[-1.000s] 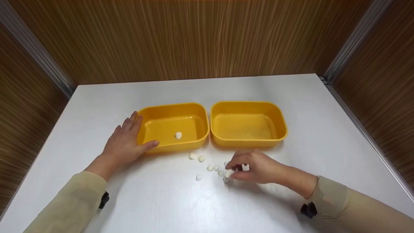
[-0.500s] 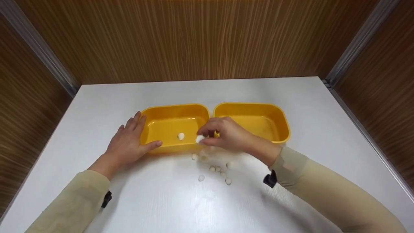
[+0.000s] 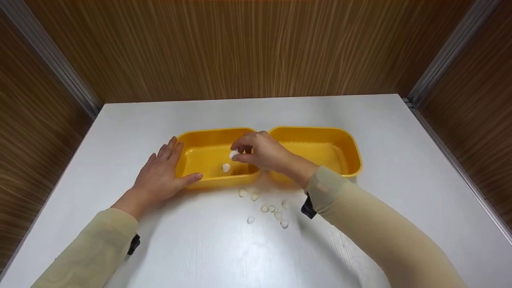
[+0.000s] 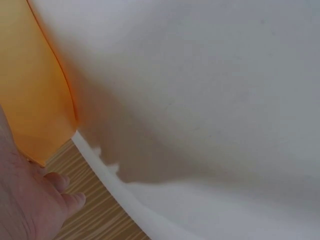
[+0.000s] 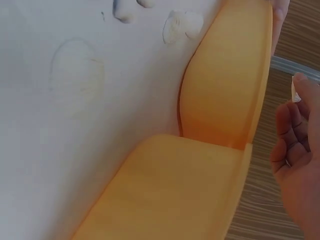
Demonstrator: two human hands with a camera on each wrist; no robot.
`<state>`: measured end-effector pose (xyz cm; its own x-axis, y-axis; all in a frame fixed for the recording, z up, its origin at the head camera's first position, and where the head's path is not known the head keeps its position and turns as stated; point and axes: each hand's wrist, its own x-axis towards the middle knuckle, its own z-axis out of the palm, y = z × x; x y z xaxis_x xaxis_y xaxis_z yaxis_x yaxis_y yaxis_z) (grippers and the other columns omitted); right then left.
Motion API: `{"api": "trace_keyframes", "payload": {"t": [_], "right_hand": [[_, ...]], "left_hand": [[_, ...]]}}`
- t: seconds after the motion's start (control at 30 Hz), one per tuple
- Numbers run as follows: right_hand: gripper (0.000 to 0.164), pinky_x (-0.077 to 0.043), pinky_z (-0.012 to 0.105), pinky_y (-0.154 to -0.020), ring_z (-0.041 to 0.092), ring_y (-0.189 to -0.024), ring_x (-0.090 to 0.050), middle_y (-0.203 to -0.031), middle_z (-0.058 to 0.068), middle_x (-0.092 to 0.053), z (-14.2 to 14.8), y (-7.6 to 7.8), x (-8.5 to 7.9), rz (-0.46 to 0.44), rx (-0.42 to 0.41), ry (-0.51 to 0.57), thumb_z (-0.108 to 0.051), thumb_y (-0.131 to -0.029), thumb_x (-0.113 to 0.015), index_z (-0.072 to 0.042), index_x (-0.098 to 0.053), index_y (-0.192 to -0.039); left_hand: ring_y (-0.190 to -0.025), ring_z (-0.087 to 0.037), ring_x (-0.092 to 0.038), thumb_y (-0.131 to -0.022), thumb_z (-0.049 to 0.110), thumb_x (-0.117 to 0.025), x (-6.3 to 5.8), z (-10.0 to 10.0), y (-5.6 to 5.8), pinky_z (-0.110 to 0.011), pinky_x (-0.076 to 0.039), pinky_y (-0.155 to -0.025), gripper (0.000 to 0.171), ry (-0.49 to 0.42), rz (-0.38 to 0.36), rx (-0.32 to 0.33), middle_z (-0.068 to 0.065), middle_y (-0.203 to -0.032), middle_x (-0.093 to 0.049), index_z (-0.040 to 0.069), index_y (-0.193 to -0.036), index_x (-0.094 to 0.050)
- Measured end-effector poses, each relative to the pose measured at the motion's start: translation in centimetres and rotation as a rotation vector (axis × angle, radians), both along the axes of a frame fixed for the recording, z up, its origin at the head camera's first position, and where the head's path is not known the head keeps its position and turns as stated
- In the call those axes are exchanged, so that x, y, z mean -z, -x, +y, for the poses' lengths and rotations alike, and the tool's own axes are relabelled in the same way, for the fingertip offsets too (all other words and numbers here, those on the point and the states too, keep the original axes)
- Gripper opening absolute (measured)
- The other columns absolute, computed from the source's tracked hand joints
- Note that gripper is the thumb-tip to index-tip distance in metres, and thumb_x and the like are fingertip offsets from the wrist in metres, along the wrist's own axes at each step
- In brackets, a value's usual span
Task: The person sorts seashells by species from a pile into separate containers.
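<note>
My right hand [image 3: 260, 151] pinches a small white ball [image 3: 234, 155] between thumb and fingers, above the left yellow bin [image 3: 216, 183]. In the right wrist view, part of that white piece [image 5: 295, 91] shows at the fingertips. Another white ball [image 3: 226, 167] lies on the left bin's floor. My left hand [image 3: 160, 176] rests against the left end of this bin, fingers straight along its side and thumb over the front rim. The left wrist view shows part of the same hand [image 4: 37, 200] beside the bin's wall [image 4: 40, 85].
Several small white balls [image 3: 272, 209] are scattered on the white table [image 3: 192, 248] in front of the bins. A second yellow bin [image 3: 354, 154] stands close to the right of the first. Wood-grain panels [image 3: 248, 48] enclose the back and sides.
My right hand has picked a white ball up from the scattered group and carried it left and away from me, over the left bin. The left hand stays at the bin's end.
</note>
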<state>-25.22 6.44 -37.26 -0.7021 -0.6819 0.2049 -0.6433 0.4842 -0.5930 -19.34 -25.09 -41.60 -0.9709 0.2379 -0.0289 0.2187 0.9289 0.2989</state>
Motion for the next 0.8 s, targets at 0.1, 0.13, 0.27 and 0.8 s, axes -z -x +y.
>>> {"api": "trace_keyframes", "payload": {"t": [0.1, 0.13, 0.27, 0.8], "right_hand": [[0.028, -0.054, 0.027, -0.078, 0.018, -0.089, -0.061, -0.101, 0.002, -0.072, -0.3, 0.4, 0.4, -0.004, 0.028, -0.026, -0.026, -0.098, -0.080, -0.008, -0.078, -0.119], [0.028, -0.055, 0.027, -0.078, 0.018, -0.090, -0.061, -0.102, 0.002, -0.071, -0.4, 0.6, 0.5, -0.010, 0.038, -0.033, -0.026, -0.098, -0.079, -0.008, -0.078, -0.120], [0.036, -0.056, 0.029, -0.085, 0.020, -0.095, -0.062, -0.110, 0.006, -0.072, -0.5, 1.0, 0.7, -0.030, 0.088, -0.068, -0.028, -0.099, -0.078, -0.006, -0.075, -0.127], [0.027, -0.059, 0.034, -0.090, 0.024, -0.099, -0.068, -0.110, 0.011, -0.073, 2.7, -2.1, -1.1, 0.167, -0.063, 0.100, -0.015, -0.098, -0.079, -0.001, -0.075, -0.121]], "left_hand": [[-0.160, -0.046, -0.013, -0.091, 0.088, -0.045, 0.1, 0.1, 0.0, -0.065, -0.009, -0.127, 0.121, -0.003, 0.001, 0.001, -0.016, -0.178, -0.001, 0.003, -0.170, -0.010], [-0.160, -0.047, -0.013, -0.092, 0.088, -0.045, 0.2, 0.1, 0.0, -0.066, -0.009, -0.127, 0.121, -0.005, 0.001, 0.003, -0.017, -0.178, -0.001, 0.003, -0.170, -0.010], [-0.160, -0.046, -0.012, -0.091, 0.088, -0.045, 0.3, 0.1, 0.1, -0.065, -0.009, -0.127, 0.121, -0.002, 0.000, 0.002, -0.016, -0.178, -0.001, 0.003, -0.170, -0.011], [-0.160, -0.047, -0.012, -0.094, 0.086, -0.045, -0.2, 0.1, 0.0, -0.064, -0.009, -0.128, 0.119, 0.006, 0.002, 0.010, -0.017, -0.178, 0.000, 0.002, -0.170, -0.008]]}}
